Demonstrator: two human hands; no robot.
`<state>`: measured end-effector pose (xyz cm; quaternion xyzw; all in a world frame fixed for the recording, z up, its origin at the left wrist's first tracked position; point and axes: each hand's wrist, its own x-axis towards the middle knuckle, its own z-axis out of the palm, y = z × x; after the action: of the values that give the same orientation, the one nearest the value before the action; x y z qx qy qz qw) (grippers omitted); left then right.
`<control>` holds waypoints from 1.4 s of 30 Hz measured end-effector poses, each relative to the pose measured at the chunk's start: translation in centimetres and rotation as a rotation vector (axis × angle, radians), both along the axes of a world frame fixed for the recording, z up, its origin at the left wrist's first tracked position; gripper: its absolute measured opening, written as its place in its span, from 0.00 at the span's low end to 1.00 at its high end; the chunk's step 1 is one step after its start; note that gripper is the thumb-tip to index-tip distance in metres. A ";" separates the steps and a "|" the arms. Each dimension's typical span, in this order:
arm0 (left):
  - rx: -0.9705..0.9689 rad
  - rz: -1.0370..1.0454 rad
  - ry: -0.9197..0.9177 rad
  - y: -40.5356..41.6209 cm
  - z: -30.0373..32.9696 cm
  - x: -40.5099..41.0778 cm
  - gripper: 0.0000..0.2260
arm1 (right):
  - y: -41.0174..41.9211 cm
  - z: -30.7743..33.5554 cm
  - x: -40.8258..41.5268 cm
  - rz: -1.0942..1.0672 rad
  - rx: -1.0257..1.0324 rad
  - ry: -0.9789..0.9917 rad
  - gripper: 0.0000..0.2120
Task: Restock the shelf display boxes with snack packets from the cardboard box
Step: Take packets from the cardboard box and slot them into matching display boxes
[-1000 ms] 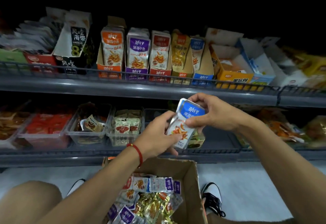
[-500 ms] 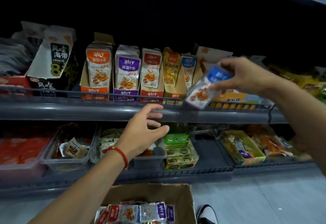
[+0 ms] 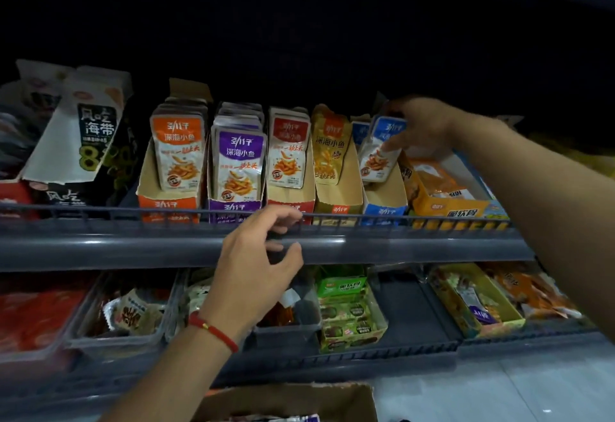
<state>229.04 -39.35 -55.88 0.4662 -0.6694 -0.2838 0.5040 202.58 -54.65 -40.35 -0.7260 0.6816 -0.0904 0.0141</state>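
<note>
My right hand [image 3: 424,130] grips a blue-topped snack packet [image 3: 379,152] and holds it inside the blue display box [image 3: 384,200] on the upper shelf, in front of another blue packet. My left hand [image 3: 258,267] hovers with its fingers apart and nothing in them, just before the shelf rail. Orange [image 3: 168,203], purple [image 3: 233,205], red [image 3: 291,195] and yellow [image 3: 337,200] display boxes with matching packets stand in a row to the left. Only the cardboard box's [image 3: 293,400] top rim shows at the bottom edge.
A wire rail [image 3: 100,213] fronts the upper shelf. A yellow box [image 3: 446,202] sits right of the blue one, a seaweed carton [image 3: 86,129] at the left. The lower shelf holds clear bins [image 3: 116,338], a green box [image 3: 346,308] and a yellow tray [image 3: 476,302].
My right hand carried the blue packet from above the cardboard box up to the shelf and into the blue display box. My left hand let go of it and rose toward the rail.
</note>
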 end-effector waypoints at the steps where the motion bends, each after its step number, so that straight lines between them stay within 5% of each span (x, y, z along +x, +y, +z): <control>1: -0.033 0.009 -0.029 -0.2 0.1 -0.1 0.17 | -0.4 -0.4 0.1 0.005 0.002 0.025 0.30; 15: -0.062 0.001 -0.065 0.0 -0.3 -1.1 0.18 | -2.0 -4.1 0.7 0.038 -0.146 0.203 0.23; 30: -0.083 0.020 -0.133 0.2 -0.7 -0.7 0.19 | -2.1 -4.5 0.6 0.038 -0.223 0.162 0.23; 42: -0.418 -0.019 -0.640 -0.9 -0.3 -8.7 0.27 | -2.2 -4.8 0.0 0.046 -0.220 0.249 0.17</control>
<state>220.37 -40.27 -56.22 0.4123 -0.8406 0.0141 0.3510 202.56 -56.85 -45.13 -0.7443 0.6471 -0.0736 -0.1481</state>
